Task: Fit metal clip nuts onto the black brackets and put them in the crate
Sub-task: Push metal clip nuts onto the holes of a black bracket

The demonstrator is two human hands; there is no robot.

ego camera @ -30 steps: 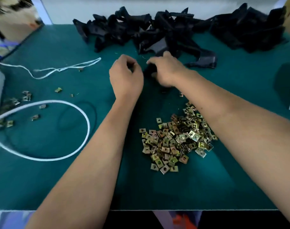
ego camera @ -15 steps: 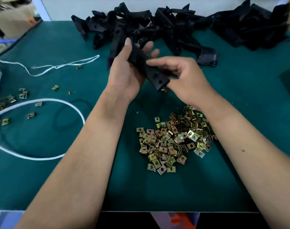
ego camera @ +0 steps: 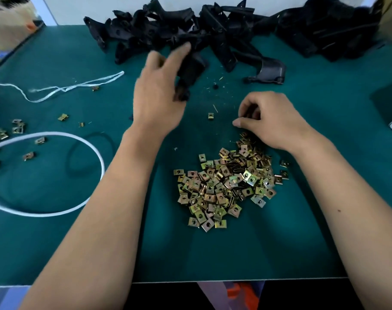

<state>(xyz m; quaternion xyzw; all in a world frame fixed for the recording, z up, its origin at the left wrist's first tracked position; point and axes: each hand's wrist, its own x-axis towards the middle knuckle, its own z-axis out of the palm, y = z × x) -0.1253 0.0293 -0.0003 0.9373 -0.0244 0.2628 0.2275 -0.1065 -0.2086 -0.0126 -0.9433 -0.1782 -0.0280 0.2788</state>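
A single wide-angle head view looks forward and steeply down over the green table (ego camera: 56, 242), close above it. Both forearms run in from the bottom corners. The table's near edge lies low in frame; the pile of black brackets (ego camera: 213, 36) lines the top.

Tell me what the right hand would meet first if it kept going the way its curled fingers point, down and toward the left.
Probably the green mat itself: the right hand hovers at the far edge of the clip nut pile, fingers curled downward. Further left lies a single stray clip nut. Height above the mat is unclear.
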